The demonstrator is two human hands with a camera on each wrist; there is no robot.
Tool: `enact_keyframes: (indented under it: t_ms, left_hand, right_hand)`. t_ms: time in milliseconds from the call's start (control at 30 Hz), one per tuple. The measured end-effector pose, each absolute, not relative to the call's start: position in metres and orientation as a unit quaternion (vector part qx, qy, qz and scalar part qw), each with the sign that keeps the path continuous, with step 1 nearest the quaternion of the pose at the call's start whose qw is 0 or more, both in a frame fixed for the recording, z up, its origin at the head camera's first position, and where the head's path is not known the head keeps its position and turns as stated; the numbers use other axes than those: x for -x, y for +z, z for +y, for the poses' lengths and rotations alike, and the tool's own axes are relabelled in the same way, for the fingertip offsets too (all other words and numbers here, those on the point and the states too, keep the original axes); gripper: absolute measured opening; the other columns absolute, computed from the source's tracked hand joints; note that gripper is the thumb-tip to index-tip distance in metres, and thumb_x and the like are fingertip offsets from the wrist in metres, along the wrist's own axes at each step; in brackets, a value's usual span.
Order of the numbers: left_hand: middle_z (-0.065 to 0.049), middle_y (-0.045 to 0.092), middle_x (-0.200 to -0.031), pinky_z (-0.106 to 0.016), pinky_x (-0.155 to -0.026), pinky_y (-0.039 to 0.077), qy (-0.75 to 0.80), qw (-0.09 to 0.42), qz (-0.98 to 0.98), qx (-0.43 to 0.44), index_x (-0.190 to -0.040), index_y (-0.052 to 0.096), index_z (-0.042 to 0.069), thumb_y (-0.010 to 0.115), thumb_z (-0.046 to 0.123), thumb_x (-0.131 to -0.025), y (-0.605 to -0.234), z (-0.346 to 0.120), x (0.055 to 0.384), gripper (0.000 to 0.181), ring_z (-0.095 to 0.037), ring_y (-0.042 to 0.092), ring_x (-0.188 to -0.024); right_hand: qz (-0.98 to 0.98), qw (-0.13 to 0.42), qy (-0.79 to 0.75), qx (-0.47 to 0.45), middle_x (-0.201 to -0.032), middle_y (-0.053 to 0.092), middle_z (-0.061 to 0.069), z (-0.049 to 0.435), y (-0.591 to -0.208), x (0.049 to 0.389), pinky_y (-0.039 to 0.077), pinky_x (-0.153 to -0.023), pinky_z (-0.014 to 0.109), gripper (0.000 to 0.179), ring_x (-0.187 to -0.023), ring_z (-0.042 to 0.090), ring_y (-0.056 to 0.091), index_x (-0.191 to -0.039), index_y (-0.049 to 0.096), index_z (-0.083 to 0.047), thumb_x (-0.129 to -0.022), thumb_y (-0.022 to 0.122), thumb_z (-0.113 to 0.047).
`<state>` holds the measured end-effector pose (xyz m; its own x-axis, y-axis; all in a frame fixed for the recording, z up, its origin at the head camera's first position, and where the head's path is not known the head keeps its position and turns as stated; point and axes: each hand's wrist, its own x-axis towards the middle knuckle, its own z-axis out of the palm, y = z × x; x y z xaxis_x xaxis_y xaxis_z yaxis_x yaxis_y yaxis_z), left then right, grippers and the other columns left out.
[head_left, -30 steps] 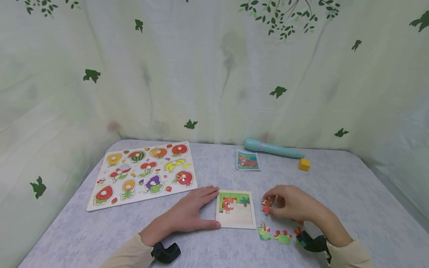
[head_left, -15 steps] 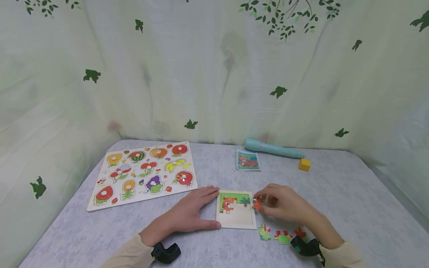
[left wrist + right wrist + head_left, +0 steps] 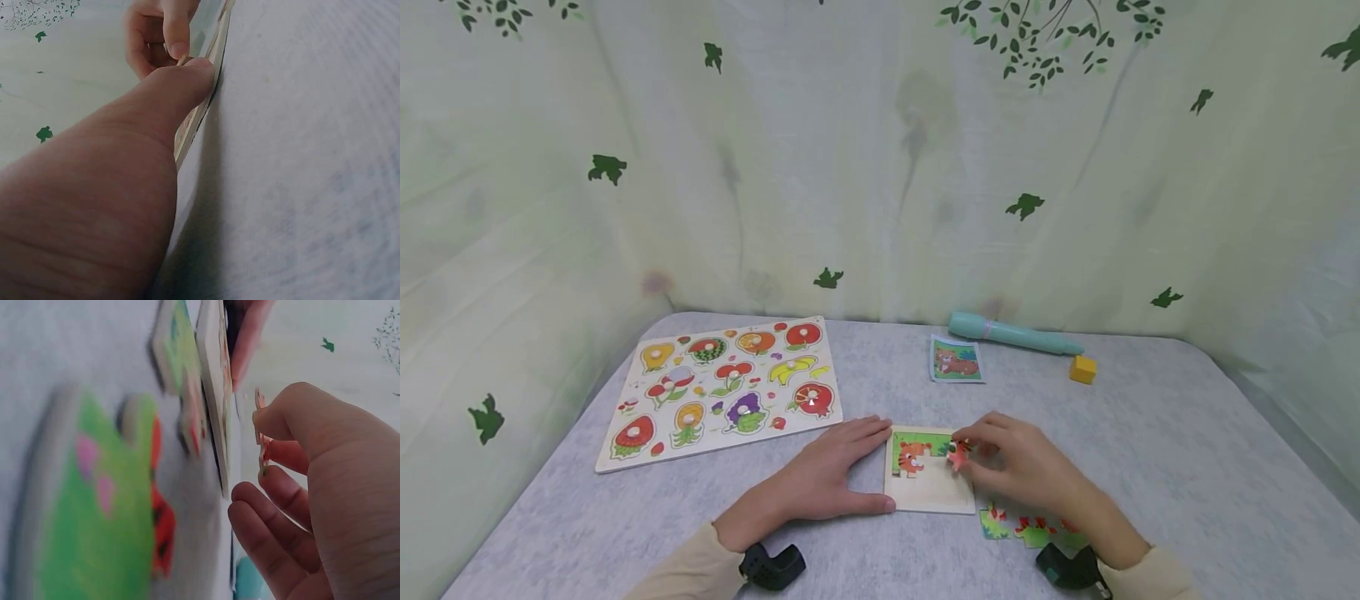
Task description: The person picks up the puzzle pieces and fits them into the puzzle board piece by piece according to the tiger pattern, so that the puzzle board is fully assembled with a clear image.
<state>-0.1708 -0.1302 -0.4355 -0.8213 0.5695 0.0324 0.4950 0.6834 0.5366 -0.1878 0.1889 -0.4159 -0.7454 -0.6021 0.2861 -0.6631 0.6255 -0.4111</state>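
My right hand (image 3: 1026,462) pinches an orange-red puzzle piece (image 3: 957,457) between thumb and fingers, over the right part of a small wooden puzzle board (image 3: 928,497). In the right wrist view this piece (image 3: 260,422) appears edge-on, raised off the board. The board holds a tiger's face and green background along its top and left; bare wood shows below. My left hand (image 3: 823,475) lies at the board's left side, fingers extended to the upper corner and thumb touching the lower one. Loose green-and-red puzzle pieces (image 3: 994,523) lie below right, partly hidden by the right wrist.
A large fruit peg puzzle (image 3: 722,392) lies at the back left. Behind the board are a small bear picture card (image 3: 956,361), a teal pen-shaped object (image 3: 1015,333) and a yellow block (image 3: 1082,369). A printed curtain (image 3: 880,167) hangs behind the table.
My right hand has carried the orange-red piece leftward, from beside the board to above its right part. The left hand and the board have stayed put.
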Motion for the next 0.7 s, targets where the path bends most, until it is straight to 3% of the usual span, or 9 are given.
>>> enact_keyframes:
  t_ms: [333, 467, 700]
  left_hand:
    - [0.004, 0.039, -0.165, -0.052, -0.124, 0.03, 0.265, 0.062, 0.916, -0.294, -0.158, 0.045, 0.017, 0.07, 0.071, -0.084, -0.436, -0.13, 0.171, 0.095, -0.022, 0.031, -0.155]
    - [0.004, 0.039, -0.165, -0.052, -0.124, 0.029, 0.265, 0.06, 0.916, -0.295, -0.158, 0.045, 0.017, 0.071, 0.071, -0.084, -0.437, -0.131, 0.171, 0.095, -0.022, 0.031, -0.155]
    - [0.005, 0.038, -0.165, -0.052, -0.124, 0.03, 0.267, 0.064, 0.916, -0.292, -0.158, 0.044, 0.018, 0.069, 0.072, -0.084, -0.437, -0.131, 0.171, 0.095, -0.022, 0.03, -0.155]
  right_hand:
    - [-0.893, 0.081, 0.256, -0.362, -0.108, 0.065, -0.015, 0.177, -0.417, 0.181, 0.06, -0.079, 0.027, 0.027, -0.092, 0.002, 0.065, -0.119, 0.075, -0.022, -0.093, 0.079, -0.028]
    - [-0.878, 0.076, 0.276, -0.383, -0.11, 0.066, -0.012, 0.172, -0.422, 0.179, 0.06, -0.079, 0.025, 0.027, -0.092, 0.003, 0.065, -0.12, 0.074, -0.021, -0.093, 0.078, -0.024]
    - [-0.865, 0.123, 0.278, -0.399, -0.109, 0.068, -0.009, 0.163, -0.435, 0.175, 0.058, -0.075, 0.022, 0.028, -0.091, 0.002, 0.064, -0.12, 0.075, -0.019, -0.092, 0.079, -0.021]
